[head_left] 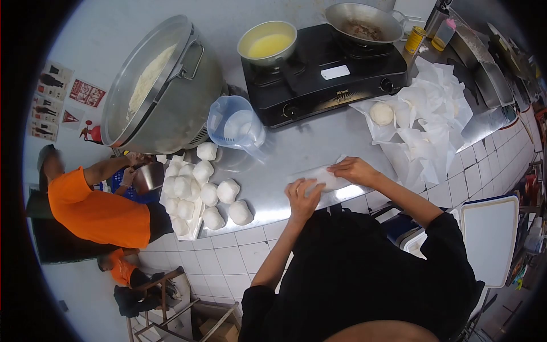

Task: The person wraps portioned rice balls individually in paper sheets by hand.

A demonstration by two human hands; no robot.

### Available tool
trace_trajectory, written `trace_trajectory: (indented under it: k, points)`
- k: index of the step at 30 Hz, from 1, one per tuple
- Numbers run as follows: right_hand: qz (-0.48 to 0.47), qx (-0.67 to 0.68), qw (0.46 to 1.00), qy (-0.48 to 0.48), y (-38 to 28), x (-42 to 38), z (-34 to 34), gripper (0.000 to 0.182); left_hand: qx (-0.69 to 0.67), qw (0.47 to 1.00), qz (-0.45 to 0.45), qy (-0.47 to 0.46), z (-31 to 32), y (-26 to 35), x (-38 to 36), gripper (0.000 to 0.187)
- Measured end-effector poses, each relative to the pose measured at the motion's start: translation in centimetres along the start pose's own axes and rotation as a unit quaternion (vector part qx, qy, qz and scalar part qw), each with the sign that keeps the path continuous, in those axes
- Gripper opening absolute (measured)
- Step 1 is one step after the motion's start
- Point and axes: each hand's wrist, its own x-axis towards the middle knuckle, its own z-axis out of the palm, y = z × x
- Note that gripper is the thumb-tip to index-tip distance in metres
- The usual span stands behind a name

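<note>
A white, translucent sheet of paper (335, 181) lies at the front edge of the metal counter (285, 157), between my two hands. My left hand (305, 198) is at its left end with fingers stretched and spread, the fingertips right at the sheet. The fingers of my right hand (353, 171) are closed together on the sheet's upper right edge. To the right is a spread of crumpled white wrapping papers (424, 108), with a pale round ball (382, 114) in one of them. Several white round bundles (209, 194) sit to the left, many on a tray.
A large steel pot of rice (151, 80) stands back left beside a clear blue jug (236, 122). The black gas stove (327, 80) carries a pan of yellow liquid (268, 45) and a wok (364, 23). A person in orange (102, 205) is at the left with a metal bowl.
</note>
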Motion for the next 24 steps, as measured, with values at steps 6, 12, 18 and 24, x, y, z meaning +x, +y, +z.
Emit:
trace_trajectory:
  k: [6,12,18,24]
  points:
    - [-0.023,0.007,1.000,0.020,0.8,-1.2,0.9,0.019,0.041,0.994,0.039,-0.097,-1.3,-1.2,2.2,0.043]
    - [-0.094,-0.020,0.993,0.070,1.1,-2.1,0.8,0.018,-0.019,0.995,0.066,-0.068,-1.9,-2.2,0.9,0.032]
    - [-0.133,-0.063,0.986,0.083,0.6,-4.3,-0.4,0.016,-0.040,0.995,0.067,-0.058,-1.6,-2.9,-1.4,0.023]
    - [-0.111,-0.029,0.992,0.058,1.4,-5.8,0.9,0.020,-0.084,0.991,0.074,-0.068,-1.0,-2.2,-2.8,0.024]
